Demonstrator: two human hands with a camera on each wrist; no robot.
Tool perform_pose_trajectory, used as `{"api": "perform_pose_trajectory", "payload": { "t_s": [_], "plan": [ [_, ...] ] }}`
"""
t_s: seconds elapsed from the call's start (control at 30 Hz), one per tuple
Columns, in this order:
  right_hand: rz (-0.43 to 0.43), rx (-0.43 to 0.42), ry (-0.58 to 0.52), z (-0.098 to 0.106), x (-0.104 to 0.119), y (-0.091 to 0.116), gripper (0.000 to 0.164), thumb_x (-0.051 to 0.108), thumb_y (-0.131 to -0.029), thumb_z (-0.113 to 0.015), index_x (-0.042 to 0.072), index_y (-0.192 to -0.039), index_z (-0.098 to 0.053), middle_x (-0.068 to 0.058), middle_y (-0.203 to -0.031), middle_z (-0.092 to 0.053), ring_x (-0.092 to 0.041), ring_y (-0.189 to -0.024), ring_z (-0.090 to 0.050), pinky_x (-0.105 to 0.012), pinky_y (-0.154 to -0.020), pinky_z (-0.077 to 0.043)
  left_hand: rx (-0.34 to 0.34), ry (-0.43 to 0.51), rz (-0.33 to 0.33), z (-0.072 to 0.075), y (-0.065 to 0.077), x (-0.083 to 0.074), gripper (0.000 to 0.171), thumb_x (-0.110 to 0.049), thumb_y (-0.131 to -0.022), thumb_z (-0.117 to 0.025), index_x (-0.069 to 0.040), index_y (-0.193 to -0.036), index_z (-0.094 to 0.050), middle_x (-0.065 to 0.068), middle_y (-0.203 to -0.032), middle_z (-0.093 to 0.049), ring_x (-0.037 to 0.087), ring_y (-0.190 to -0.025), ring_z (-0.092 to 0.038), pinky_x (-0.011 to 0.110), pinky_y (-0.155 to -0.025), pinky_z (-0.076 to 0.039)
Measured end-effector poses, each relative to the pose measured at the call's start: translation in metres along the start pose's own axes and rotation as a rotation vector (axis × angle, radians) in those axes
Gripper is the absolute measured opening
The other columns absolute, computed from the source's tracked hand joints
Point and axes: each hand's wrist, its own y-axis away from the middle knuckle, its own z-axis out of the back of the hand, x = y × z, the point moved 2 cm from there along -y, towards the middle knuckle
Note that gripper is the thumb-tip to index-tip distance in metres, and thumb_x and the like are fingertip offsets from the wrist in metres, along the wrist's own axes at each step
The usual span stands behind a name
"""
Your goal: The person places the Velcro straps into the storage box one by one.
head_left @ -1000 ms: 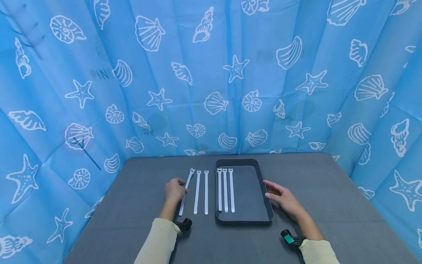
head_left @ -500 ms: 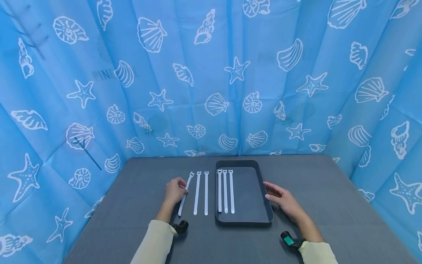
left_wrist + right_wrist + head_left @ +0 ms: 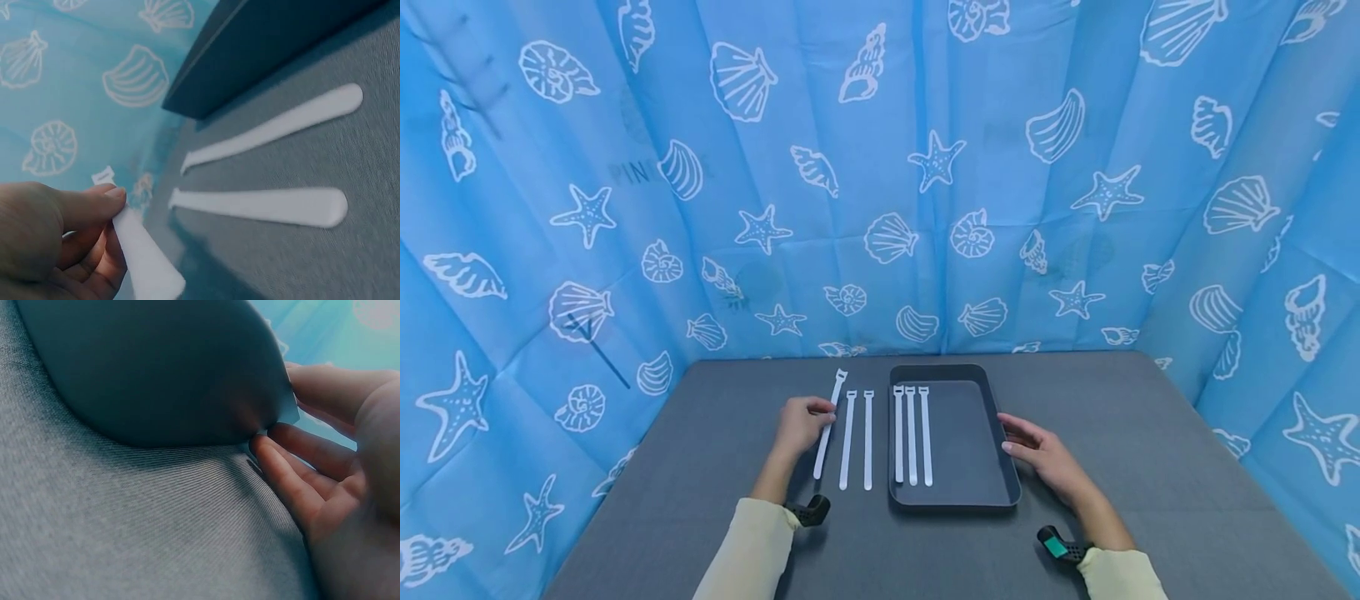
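A white hook-and-loop cable tie [image 3: 822, 455] is pinched between the thumb and fingers of my left hand [image 3: 800, 425], lifted off the table with its slotted head pointing away. The left wrist view shows the grip near the head of this cable tie [image 3: 147, 262]. Just right of it, two more white cable ties [image 3: 847, 442] lie side by side on the table. Three similar cable ties [image 3: 927, 442] lie parallel along the left side of a dark grey tray [image 3: 955, 503]. My right hand [image 3: 1047, 454] touches the tray's right wall with loosely extended fingers [image 3: 290, 472].
A grey cloth covers the table [image 3: 1150, 467]. Behind it hangs a blue curtain [image 3: 880, 192] with white shells and starfish. Black wrist cameras [image 3: 808, 510] are strapped to both wrists.
My left hand has raised the leftmost cable tie and shifted it slightly away and to the right. My right hand and the tray stay put.
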Motion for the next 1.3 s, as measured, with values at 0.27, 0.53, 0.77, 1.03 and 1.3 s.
{"api": "perform_pose_trajectory", "payload": {
  "t_s": [0.27,0.53,0.77,1.03,1.3],
  "plan": [
    [0.011,0.004,-0.012,0.000,0.002,0.001,0.055,0.018,-0.097,-0.061,0.000,-0.145,-0.041,-0.025,-0.145,-0.042,-0.041,-0.130,-0.042,-0.054,-0.104,-0.036,0.046,0.060,-0.044,-0.001,-0.002,-0.027,0.011,-0.008,-0.088,-0.070,-0.006,-0.099,-0.075,0.005,-0.094,-0.069,0.017,-0.079,-0.063,0.033,-0.067,-0.054],
    [0.001,-0.007,0.010,0.000,-0.002,0.000,0.054,0.018,-0.097,-0.061,0.001,-0.145,-0.043,-0.023,-0.145,-0.044,-0.040,-0.130,-0.043,-0.053,-0.104,-0.037,0.116,0.221,-0.041,-0.009,0.004,-0.056,0.020,-0.005,-0.090,-0.068,-0.002,-0.110,-0.071,0.009,-0.100,-0.068,0.021,-0.085,-0.066,0.042,-0.079,-0.055],
    [0.012,-0.003,0.015,0.000,0.000,0.001,0.054,0.018,-0.097,-0.060,0.000,-0.145,-0.042,-0.024,-0.145,-0.043,-0.041,-0.129,-0.043,-0.053,-0.103,-0.038,0.143,0.325,-0.022,-0.027,0.004,-0.075,0.022,-0.006,-0.090,-0.068,-0.007,-0.112,-0.071,0.008,-0.105,-0.067,0.021,-0.090,-0.066,0.039,-0.082,-0.055],
    [0.035,0.016,-0.020,0.000,0.001,0.002,0.055,0.016,-0.098,-0.060,-0.001,-0.146,-0.040,-0.026,-0.146,-0.041,-0.041,-0.128,-0.045,-0.051,-0.102,-0.040,0.183,0.439,-0.015,-0.052,0.003,-0.099,0.022,-0.005,-0.089,-0.069,-0.008,-0.111,-0.072,0.011,-0.107,-0.067,0.019,-0.090,-0.065,0.032,-0.079,-0.055],
    [0.019,0.011,-0.022,0.002,0.000,0.002,0.055,0.017,-0.097,-0.060,0.001,-0.146,-0.041,-0.025,-0.146,-0.041,-0.040,-0.129,-0.044,-0.051,-0.103,-0.039,0.208,0.513,-0.011,-0.080,0.004,-0.109,0.027,-0.003,-0.087,-0.070,-0.006,-0.113,-0.070,0.012,-0.106,-0.066,0.018,-0.086,-0.066,0.031,-0.077,-0.055]
  ]
}}
